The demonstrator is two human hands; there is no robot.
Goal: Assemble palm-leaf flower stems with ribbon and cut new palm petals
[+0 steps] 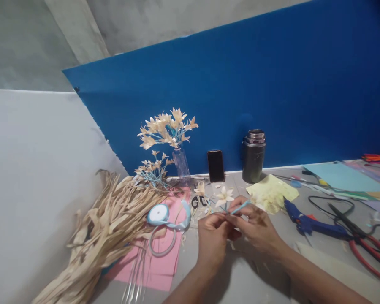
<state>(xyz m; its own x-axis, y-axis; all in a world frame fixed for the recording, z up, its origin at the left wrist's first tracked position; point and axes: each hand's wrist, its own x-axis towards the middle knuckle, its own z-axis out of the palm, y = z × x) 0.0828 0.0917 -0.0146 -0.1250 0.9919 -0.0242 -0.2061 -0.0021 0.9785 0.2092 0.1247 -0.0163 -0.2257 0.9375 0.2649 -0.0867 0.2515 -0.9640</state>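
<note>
See blk phone [215, 166] upright nr blue panel [304, 93], dk flask [253, 159] to R of phone, lt-blue paper [345, 177] farther R, plus white wall [28, 169] on L & grey wall [152, 23] up top.

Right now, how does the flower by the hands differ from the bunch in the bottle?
The flower is a single bloom; the bunch has many. The flower is beside the fingers; the bunch stands in the clear bottle. Both have pointed petals.
</note>
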